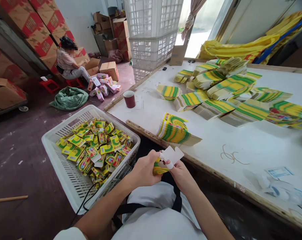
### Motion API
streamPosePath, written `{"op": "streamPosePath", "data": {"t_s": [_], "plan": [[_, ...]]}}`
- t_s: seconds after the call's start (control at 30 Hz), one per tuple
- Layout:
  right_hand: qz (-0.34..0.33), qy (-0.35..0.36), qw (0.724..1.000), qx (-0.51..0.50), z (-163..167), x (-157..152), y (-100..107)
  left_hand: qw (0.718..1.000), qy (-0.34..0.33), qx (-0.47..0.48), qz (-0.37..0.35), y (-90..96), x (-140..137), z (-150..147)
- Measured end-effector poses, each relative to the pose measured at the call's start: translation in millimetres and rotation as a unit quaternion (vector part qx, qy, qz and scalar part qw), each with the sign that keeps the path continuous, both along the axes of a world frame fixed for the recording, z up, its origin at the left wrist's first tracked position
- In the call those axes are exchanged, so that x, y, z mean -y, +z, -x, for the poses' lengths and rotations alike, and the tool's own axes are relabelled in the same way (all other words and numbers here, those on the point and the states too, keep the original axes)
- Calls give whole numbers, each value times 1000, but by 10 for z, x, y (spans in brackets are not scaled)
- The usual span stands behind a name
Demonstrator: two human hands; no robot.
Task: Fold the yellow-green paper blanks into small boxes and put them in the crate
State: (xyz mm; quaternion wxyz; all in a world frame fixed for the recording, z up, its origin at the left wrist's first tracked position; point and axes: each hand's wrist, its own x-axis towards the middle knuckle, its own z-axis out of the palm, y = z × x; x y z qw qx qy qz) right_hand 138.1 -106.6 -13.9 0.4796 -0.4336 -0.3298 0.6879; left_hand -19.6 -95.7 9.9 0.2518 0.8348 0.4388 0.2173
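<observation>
Between my two hands, just off the table's near edge, is a small yellow-and-green carton (160, 169) with its white inner flaps spread upward. My left hand (146, 168) wraps round its left side, thumb near the flaps. My right hand (181, 176) pinches its right side below the white flap. White wrapping shows on some fingertips. On the table just ahead stands a fanned stack of flat printed cartons (174, 130). To the left, a white plastic basket (47, 140) holds many folded yellow-green cartons (96, 146).
Bundles of flat cartons (225, 86) cover the far part of the white table (208, 140). A red mug (129, 99) stands near its left edge. Rubber bands (232, 155) lie to the right. Tall white crates (153, 30) stand behind; a seated person (71, 61) is at the far left.
</observation>
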Motion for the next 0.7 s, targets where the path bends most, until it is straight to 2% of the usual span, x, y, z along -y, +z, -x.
{"op": "streamPosePath", "data": {"t_s": [0.07, 0.17, 0.27, 0.33, 0.4, 0.5, 0.57, 0.7], "plan": [[-26, -5, 999, 24, 5, 11, -2, 1000, 5, 7, 10, 14, -13, -5], [-109, 14, 988, 106, 14, 49, 37, 998, 3, 36, 48, 3, -26, -12], [-217, 28, 948, 230, 29, 103, 38, 992, -27, 81, 95, -47, -24, -24], [-274, 25, 919, 283, 33, 118, -3, 990, -31, 94, 99, -84, -15, -36], [-290, 0, 909, 300, 15, 103, -55, 994, -6, 72, 78, -101, -5, -46], [-257, -48, 914, 310, -58, 46, -107, 997, 51, 15, 59, -63, -1, -44], [-273, -30, 906, 321, -118, 18, -116, 996, 71, 16, 60, -5, -13, -28], [-356, 48, 860, 363, -192, 9, -107, 996, 71, 37, 27, 100, -64, 36]]}}
